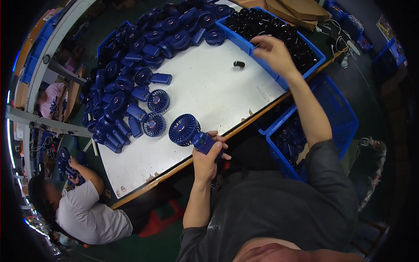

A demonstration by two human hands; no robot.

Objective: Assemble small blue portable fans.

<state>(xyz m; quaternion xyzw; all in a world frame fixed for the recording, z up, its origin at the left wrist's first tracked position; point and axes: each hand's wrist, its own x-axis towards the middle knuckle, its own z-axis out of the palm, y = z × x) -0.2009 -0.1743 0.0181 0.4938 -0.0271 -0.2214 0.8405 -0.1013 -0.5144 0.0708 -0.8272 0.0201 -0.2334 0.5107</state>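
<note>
My left hand (pixel 207 162) is closed around the handle of a dark blue handheld fan (pixel 185 130). The fan's round grille faces up over the table's near edge. Out to the right, my right hand (pixel 274 53) is over the near side of a blue crate (pixel 276 77) full of small glossy black parts (pixel 262 28). Its fingers are curled together, and whatever may be between the fingertips is too small to make out. One loose black part (pixel 238 64) lies on the white tabletop, left of the crate.
A large heap of blue handheld fans (pixel 126 83) covers the left and far table (pixel 209 89). Below the table's right edge stands another blue crate (pixel 338 115) with blue pieces inside. A co-worker (pixel 89 209) sits at lower left. Cardboard (pixel 297 13) and cables lie behind the crate.
</note>
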